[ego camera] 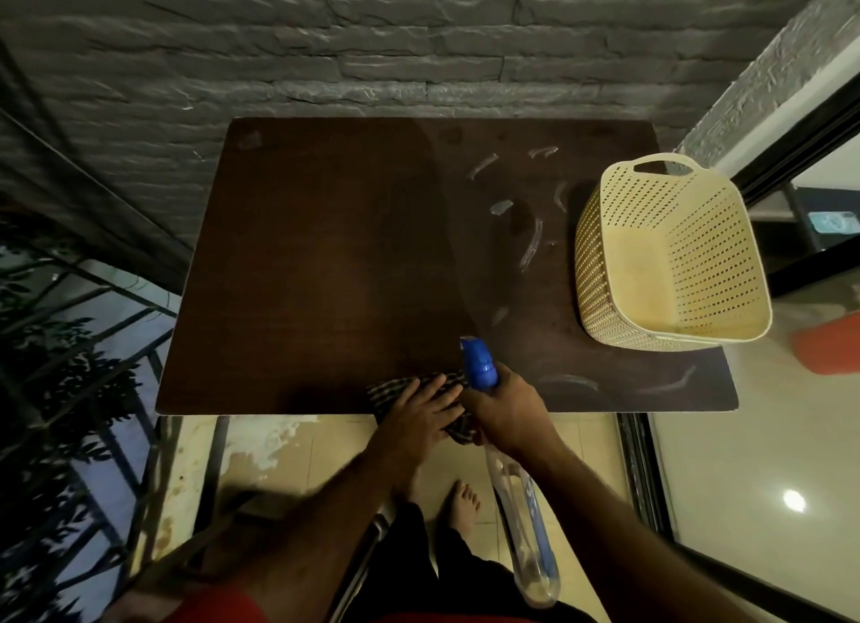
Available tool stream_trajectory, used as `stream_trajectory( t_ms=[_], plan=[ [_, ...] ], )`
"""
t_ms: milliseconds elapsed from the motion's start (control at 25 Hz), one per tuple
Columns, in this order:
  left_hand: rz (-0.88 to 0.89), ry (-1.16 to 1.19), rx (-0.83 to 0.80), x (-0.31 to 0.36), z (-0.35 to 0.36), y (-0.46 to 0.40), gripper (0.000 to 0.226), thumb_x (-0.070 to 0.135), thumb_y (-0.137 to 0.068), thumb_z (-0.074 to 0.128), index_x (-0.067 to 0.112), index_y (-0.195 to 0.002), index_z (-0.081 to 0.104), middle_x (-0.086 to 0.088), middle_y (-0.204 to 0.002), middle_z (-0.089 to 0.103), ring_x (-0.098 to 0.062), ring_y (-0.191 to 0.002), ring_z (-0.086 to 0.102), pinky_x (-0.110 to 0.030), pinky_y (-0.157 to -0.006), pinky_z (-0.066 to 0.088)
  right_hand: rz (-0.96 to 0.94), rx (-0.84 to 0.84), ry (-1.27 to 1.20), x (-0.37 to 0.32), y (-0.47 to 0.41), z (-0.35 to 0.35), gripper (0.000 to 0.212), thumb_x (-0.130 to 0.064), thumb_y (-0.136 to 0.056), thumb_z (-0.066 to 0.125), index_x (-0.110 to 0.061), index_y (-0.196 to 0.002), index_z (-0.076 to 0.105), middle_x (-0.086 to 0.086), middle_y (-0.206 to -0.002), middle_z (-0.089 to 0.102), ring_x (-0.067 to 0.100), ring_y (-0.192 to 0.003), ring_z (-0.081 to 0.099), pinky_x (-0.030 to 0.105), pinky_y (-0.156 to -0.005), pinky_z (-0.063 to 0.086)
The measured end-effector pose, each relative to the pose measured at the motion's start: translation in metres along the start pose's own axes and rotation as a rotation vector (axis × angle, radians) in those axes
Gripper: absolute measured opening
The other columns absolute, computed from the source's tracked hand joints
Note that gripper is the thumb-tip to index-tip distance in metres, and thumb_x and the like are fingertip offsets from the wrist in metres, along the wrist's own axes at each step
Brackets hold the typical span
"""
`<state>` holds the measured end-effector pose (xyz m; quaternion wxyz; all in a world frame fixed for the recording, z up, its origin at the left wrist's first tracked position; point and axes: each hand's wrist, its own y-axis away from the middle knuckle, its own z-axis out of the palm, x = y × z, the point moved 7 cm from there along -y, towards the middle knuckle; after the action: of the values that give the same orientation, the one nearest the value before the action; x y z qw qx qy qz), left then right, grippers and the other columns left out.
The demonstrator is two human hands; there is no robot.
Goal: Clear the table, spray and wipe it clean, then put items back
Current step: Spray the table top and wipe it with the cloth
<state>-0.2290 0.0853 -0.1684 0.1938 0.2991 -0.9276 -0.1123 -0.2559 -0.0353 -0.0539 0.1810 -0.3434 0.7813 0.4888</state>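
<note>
I look down on the big dark table (325,259). It fills the middle of my view, and its long way runs left to right. The left part looks dry and dull. The right part has shiny wet streaks (530,245) on it, so I think the spraying has started there.

A cream basket (670,250) sits on the far right side of the table, hanging a little over the right edge. It looks like nothing is in it.

My right hand (507,413) holds the spray bottle (521,520) round its neck, at the near edge. The bottle is long and clear. Its bottom points back at me and its blue head (479,362) points away, over the table.

My left hand (419,413) lies flat with straight fingers on the checked cloth (446,385). The cloth sits right at the near edge, just left of the bottle and touching my hand.

The dry part lies left and far from the cloth. I think the left hand is closest for wiping, and it must push away from me and to the left
</note>
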Motion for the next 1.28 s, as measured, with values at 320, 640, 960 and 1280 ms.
stream_trajectory(
  t_ms=[320,640,960,1280],
  plan=[
    [0.051,-0.021,-0.115,0.01,-0.006,0.008,0.047,0.027,-0.1,0.042,0.028,-0.146,0.034,0.008,-0.157,0.025,-0.017,-0.148,0.006,-0.041,-0.118,0.001,-0.041,0.021,0.039,-0.009,-0.002,-0.009,0.025,-0.036,-0.086,0.065,-0.028,-0.106,0.053,0.003,-0.092,0.069,0.024,-0.085,0.069,0.049,-0.087,0.058],
    [0.049,0.152,-0.237,0.031,0.004,0.018,0.051,0.021,-0.097,0.049,0.029,-0.146,0.036,0.011,-0.155,0.03,-0.014,-0.147,0.011,-0.04,-0.12,0.007,-0.096,0.058,0.011,-0.022,-0.002,-0.023,0.028,-0.038,-0.086,0.065,-0.024,-0.108,0.055,0.005,-0.096,0.068,0.025,-0.088,0.068,0.048,-0.087,0.057],
    [-0.162,0.533,0.014,0.033,-0.046,0.027,0.043,0.024,-0.095,0.053,0.034,-0.137,0.049,0.01,-0.134,0.056,-0.006,-0.121,0.051,-0.022,-0.104,0.037,-0.2,0.128,-0.124,-0.031,0.015,-0.062,0.026,-0.033,-0.083,0.068,-0.031,-0.105,0.055,0.004,-0.09,0.07,0.022,-0.079,0.07,0.045,-0.08,0.061],
    [-0.356,1.075,0.318,0.015,-0.108,-0.022,0.033,0.016,-0.094,0.058,0.048,-0.101,0.063,0.023,-0.101,0.065,-0.007,-0.102,0.062,-0.02,-0.084,0.047,-0.4,0.265,-0.254,-0.045,0.032,-0.126,0.032,-0.015,-0.089,0.068,-0.036,-0.107,0.051,-0.006,-0.095,0.065,0.012,-0.086,0.067,0.024,-0.073,0.055]
  ],
)
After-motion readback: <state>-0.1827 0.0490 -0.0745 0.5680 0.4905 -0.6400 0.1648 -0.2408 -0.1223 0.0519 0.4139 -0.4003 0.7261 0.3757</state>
